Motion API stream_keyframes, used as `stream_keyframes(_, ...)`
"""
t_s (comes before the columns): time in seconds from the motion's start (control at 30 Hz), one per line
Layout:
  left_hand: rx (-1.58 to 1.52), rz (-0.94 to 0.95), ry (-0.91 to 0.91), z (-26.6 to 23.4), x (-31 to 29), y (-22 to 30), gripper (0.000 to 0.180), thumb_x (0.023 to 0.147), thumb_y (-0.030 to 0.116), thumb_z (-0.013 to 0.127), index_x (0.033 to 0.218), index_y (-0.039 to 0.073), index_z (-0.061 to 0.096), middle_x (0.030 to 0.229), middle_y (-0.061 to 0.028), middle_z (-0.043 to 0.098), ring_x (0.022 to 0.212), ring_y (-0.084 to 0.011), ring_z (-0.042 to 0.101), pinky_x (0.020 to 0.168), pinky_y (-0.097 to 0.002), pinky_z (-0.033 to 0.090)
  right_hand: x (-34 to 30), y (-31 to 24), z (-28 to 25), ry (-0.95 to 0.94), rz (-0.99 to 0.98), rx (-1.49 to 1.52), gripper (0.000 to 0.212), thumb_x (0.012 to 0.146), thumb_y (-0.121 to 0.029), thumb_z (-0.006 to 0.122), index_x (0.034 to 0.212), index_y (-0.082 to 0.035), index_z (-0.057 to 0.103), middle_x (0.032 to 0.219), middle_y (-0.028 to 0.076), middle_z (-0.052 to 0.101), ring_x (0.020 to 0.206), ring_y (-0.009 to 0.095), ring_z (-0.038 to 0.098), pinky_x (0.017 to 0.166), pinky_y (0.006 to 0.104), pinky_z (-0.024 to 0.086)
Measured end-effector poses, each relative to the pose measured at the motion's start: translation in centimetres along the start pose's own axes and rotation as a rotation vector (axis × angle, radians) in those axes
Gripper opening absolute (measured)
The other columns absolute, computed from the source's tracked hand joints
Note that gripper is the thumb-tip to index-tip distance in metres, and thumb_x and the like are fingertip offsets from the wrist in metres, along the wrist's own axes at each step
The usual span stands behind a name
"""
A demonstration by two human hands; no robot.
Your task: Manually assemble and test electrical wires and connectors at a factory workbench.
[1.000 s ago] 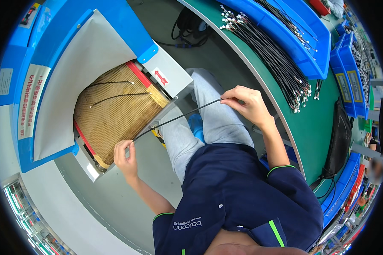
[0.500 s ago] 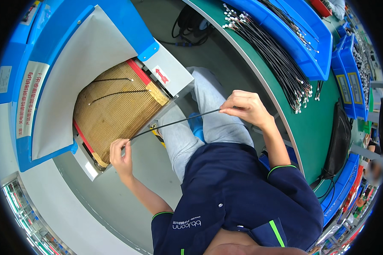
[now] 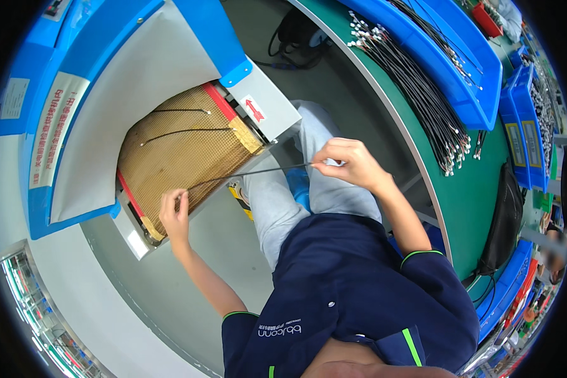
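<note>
Since the earlier picture the left hand has slid further over the near edge of the mesh belt, and the thin black cable stretched between both hands now lies lower, its left end resting on the golden mesh rather than hanging short of it. The right hand has stayed over the person's lap, dropping only slightly.

The left hand is pinched around the left end of the cable, fingertips touching the belt. The right hand is clenched on the cable's right end, thumb and forefinger squeezing it. The cable runs nearly straight between them, from the belt's front edge out over the knees.

Two more black cables lie across the belt further in, well apart from the held one.

A long white label with red lettering runs upright along the blue housing on the left of the belt. A small pale rectangular label sits further left on the same blue surface. On the grey metal plate at the belt's right side is a small white sticker with a red arrow. A red strip edges the belt's far side.

On the green counter to the right, a spread bundle of black cables with metal ends lies beside blue bins; two bins carry yellowish rectangular labels on their fronts
</note>
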State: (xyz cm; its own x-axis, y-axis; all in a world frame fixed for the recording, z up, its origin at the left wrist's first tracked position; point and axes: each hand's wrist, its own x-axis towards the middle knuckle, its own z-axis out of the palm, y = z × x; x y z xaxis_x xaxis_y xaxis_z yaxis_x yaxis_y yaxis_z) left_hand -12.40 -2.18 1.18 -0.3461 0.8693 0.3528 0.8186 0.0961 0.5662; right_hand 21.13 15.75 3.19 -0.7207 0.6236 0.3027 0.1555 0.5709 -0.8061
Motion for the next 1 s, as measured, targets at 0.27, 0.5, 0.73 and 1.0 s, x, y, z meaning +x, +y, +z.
stream_keyframes(0.27, 0.085, -0.096, -0.043, -0.7, 4.4, -9.0, 0.010, 0.083, 0.008, 0.061, 0.089, 0.000, 0.059, 0.091, -0.0111, 0.058, 0.081, -0.0244, 0.057, 0.072, -0.0312, 0.045, 4.5, 2.0, 10.7, 0.128, 0.225, 0.019, 0.011, 0.076, -0.013, 0.064, 0.083, -0.005, 0.063, 0.078, 0.008, 0.063, 0.069, 0.024, 0.062, 0.061, 0.0331, 0.048)
stream_keyframes(0.5, 0.076, -0.109, -0.116, -0.7, 5.7, -13.0, 0.014, 0.082, 0.008, 0.061, 0.094, 0.002, 0.060, 0.104, -0.0118, 0.055, 0.092, -0.0270, 0.056, 0.079, -0.0332, 0.046, 4.9, 1.1, 10.8, 0.021, 0.159, -0.190, 0.019, 0.076, -0.018, 0.065, 0.090, -0.007, 0.058, 0.086, 0.010, 0.059, 0.072, 0.032, 0.061, 0.062, 0.0410, 0.050)
stream_keyframes(0.73, 0.188, -0.129, -0.013, -1.3, 4.7, -11.0, 0.032, 0.089, 0.014, 0.055, 0.118, 0.001, 0.051, 0.119, -0.0155, 0.050, 0.114, -0.0308, 0.046, 0.097, -0.0372, 0.035, 2.0, -1.1, -3.6, 0.541, 0.158, -0.489, 0.018, 0.072, -0.006, 0.066, 0.089, -0.009, 0.061, 0.084, 0.007, 0.060, 0.074, 0.025, 0.058, 0.068, 0.0350, 0.047)
stream_keyframes(1.0, 0.126, -0.050, 0.030, 0.6, 2.2, -3.8, 0.029, 0.090, 0.014, 0.051, 0.117, 0.002, 0.052, 0.119, -0.0142, 0.050, 0.115, -0.0296, 0.046, 0.099, -0.0389, 0.034, -3.4, -1.9, -10.2, 0.626, 0.606, -0.824, 0.017, 0.071, -0.009, 0.070, 0.083, -0.004, 0.059, 0.084, 0.010, 0.055, 0.080, 0.026, 0.053, 0.072, 0.0369, 0.044)
